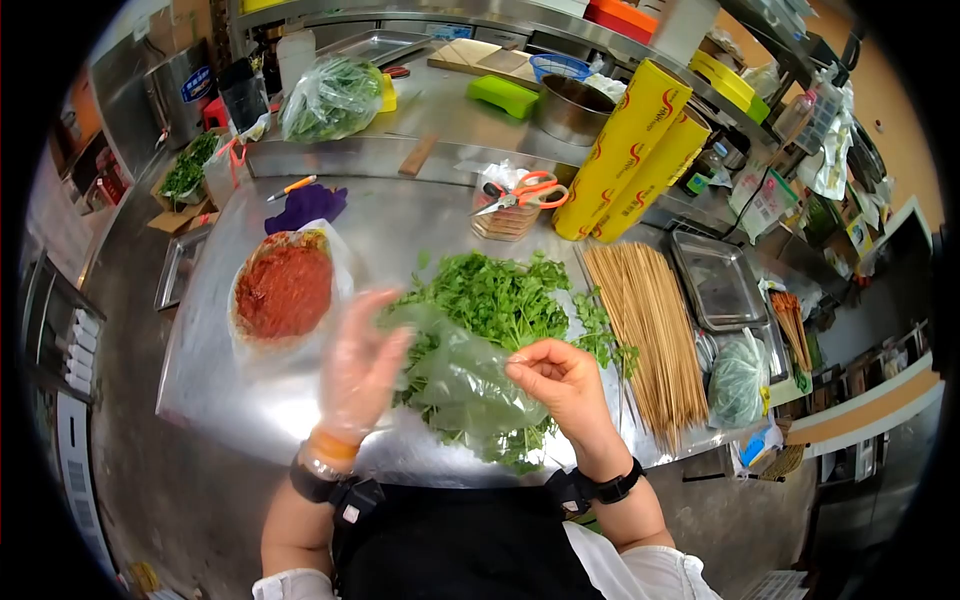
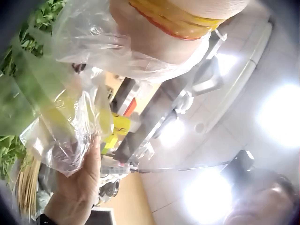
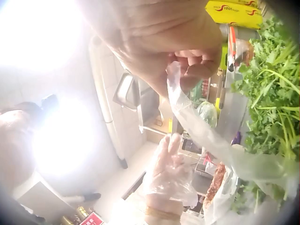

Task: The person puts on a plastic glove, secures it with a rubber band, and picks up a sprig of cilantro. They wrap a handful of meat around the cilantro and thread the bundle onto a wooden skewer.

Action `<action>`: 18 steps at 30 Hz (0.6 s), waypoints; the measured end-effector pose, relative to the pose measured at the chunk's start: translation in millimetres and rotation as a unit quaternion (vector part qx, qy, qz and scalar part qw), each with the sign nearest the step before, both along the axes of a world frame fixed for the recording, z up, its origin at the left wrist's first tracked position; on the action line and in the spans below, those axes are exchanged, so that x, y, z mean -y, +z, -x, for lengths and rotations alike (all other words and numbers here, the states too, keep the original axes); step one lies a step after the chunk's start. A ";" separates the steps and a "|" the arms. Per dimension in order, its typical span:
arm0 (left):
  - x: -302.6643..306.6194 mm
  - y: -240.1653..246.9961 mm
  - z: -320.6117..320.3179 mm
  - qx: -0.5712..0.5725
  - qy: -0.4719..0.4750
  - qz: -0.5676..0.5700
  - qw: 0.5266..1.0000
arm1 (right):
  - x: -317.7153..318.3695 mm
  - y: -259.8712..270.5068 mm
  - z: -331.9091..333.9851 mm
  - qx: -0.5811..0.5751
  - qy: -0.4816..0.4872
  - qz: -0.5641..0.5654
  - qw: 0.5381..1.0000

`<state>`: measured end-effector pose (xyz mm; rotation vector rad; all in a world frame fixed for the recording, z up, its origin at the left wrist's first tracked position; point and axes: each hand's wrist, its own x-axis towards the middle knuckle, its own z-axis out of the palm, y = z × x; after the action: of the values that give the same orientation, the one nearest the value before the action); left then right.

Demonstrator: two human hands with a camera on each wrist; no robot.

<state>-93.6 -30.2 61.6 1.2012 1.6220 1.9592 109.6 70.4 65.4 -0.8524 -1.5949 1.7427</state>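
Note:
My left hand (image 1: 362, 365) wears a thin clear disposable glove with an orange-yellow band at the wrist. Its fingers are extended and hold nothing, and they look blurred in the head view. With bent fingers, my right hand (image 1: 562, 390) pinches the edge of a clear plastic glove (image 1: 475, 385). That loose plastic hangs between the two hands, over a big heap of cilantro (image 1: 500, 295) on the steel table (image 1: 210, 350). From the right wrist view, the pinched glove (image 3: 199, 124) trails down from the bare fingertips as a limp strip.
Left of the hands stands a bag-lined bowl of red paste (image 1: 285, 290). Bamboo skewers (image 1: 650, 340) lie on the right, beside a metal tray (image 1: 715, 280). Toward the back are yellow film rolls (image 1: 625, 150), scissors (image 1: 525, 190) in a container, and a purple cloth (image 1: 308, 208).

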 end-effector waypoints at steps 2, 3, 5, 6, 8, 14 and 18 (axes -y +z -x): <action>15.8 -4.2 -4.4 0.069 -0.058 0.058 0.994 | 1.2 -0.7 3.7 -0.009 -0.020 -0.021 1.000; 25.0 -6.7 -6.0 0.104 -0.083 0.089 0.987 | 3.7 -1.5 7.7 -0.005 -0.022 -0.033 0.999; 28.7 -9.6 -16.3 0.137 -0.204 0.166 0.955 | 11.3 -1.9 17.8 0.019 -0.009 -0.078 0.997; 24.0 -12.5 -24.9 0.157 -0.213 0.141 0.954 | 15.8 -0.3 23.4 0.038 0.004 -0.114 0.993; 18.2 -22.2 -29.2 0.223 -0.227 0.111 0.942 | 20.6 -5.4 31.8 0.054 0.029 -0.187 0.980; 18.8 -35.7 -16.6 0.288 -0.160 0.154 0.932 | 11.0 -19.2 27.4 -0.048 0.000 -0.077 0.996; 23.8 -63.6 0.9 0.006 -0.070 0.174 0.982 | 8.3 -18.8 24.2 -0.053 -0.050 -0.048 0.996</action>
<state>-94.5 -54.1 -2.0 1.1245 1.7327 1.5165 85.4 62.1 46.6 -0.7691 -1.5264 1.6015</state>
